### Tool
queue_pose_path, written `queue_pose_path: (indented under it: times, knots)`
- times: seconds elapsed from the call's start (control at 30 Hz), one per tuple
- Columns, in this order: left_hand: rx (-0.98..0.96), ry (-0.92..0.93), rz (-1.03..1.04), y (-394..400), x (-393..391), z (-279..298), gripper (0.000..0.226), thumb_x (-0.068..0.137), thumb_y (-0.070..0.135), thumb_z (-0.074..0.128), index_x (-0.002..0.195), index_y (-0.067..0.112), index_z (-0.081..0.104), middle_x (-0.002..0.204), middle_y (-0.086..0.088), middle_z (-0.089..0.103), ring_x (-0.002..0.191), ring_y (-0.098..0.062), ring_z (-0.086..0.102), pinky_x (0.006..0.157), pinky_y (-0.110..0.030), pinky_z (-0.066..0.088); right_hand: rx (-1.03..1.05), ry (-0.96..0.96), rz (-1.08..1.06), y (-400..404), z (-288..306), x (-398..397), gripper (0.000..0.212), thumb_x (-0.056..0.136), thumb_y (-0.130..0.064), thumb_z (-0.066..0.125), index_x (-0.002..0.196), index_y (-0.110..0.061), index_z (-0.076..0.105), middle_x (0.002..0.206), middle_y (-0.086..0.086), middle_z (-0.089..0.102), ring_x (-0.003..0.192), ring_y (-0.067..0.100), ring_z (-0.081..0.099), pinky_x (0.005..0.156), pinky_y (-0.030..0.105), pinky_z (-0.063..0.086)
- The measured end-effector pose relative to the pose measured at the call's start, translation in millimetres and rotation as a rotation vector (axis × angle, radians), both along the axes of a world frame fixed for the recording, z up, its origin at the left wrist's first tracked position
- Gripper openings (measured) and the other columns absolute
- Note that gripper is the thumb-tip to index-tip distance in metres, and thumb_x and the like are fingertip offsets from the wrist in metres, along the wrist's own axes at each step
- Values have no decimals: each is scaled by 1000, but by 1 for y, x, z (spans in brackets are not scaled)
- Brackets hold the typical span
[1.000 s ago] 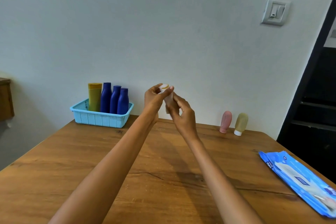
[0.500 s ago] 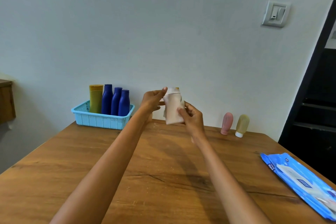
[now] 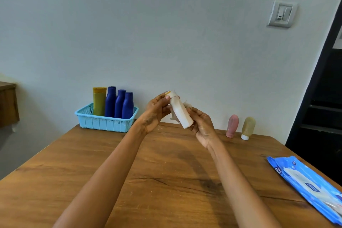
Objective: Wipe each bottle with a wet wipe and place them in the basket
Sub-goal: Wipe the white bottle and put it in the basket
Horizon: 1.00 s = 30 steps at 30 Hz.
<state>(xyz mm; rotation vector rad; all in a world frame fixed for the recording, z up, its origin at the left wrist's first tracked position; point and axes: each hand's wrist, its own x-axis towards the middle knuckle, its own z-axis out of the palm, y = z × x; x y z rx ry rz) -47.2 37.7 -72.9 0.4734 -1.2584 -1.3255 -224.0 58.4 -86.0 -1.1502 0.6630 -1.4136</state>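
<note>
A white bottle (image 3: 180, 111) is held tilted in the air above the far middle of the table, cap end up and to the left. My left hand (image 3: 154, 112) pinches its cap end. My right hand (image 3: 202, 126) grips its lower body, with a crumpled wet wipe (image 3: 187, 105) between the fingers and the bottle. The light blue basket (image 3: 103, 123) stands at the far left against the wall and holds a yellow bottle (image 3: 99, 101) and three dark blue bottles (image 3: 120, 103). A pink bottle (image 3: 232, 126) and a beige bottle (image 3: 248, 127) stand cap-down at the far right.
A blue pack of wet wipes (image 3: 307, 185) lies near the right edge of the wooden table (image 3: 166, 181). The wall runs just behind the table. A dark shelf unit (image 3: 322, 109) stands to the right, and a wooden piece of furniture (image 3: 8, 105) at the far left.
The bottle has gone from mostly hidden between the hands, to upright, to tilted with its cap to the left. My right hand has slid down to the bottle's lower end.
</note>
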Motion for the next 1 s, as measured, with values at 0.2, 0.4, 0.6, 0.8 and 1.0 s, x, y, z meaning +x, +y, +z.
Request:
queue_pose_path:
  times: [0.2, 0.4, 0.6, 0.8, 1.0]
  knots:
    - [95, 108, 63, 2, -11, -19, 32, 82, 34, 65, 105, 13, 63, 99, -7, 69, 85, -18, 58, 70, -25, 55, -516, 590, -581, 6, 24, 14, 27, 89, -21, 63, 116, -15, 66, 115, -4, 62, 99, 0, 59, 79, 5, 44]
    - [45, 291, -80, -1, 0, -24, 71, 62, 49, 80, 118, 11, 58, 110, -7, 68, 101, -17, 64, 89, -30, 52, -1034, 1000, -452, 18, 14, 46, 34, 94, -20, 52, 126, -14, 60, 137, -1, 54, 131, 2, 39, 110, 21, 34]
    - [39, 280, -53, 4, 15, -16, 79, 55, 48, 85, 118, 10, 57, 102, -7, 70, 88, -14, 67, 74, -26, 56, -941, 911, -451, 16, 11, 36, 44, 89, -31, 43, 127, -17, 60, 135, -3, 55, 127, -2, 42, 100, 28, 47]
    - [40, 246, -22, 3, 24, -10, 78, 58, 54, 82, 120, 14, 57, 115, -9, 63, 105, -21, 58, 102, -40, 40, -1078, 871, -466, 21, 17, 40, 35, 84, -27, 51, 106, -10, 72, 115, 4, 68, 115, 9, 59, 94, 24, 50]
    - [-5, 137, 79, 10, 25, -2, 47, 77, 47, 66, 112, 16, 59, 106, -4, 71, 93, -15, 68, 76, -27, 56, -977, 890, -559, 19, 17, 37, 36, 82, -29, 48, 99, -11, 74, 103, 1, 72, 93, 12, 67, 76, 28, 56]
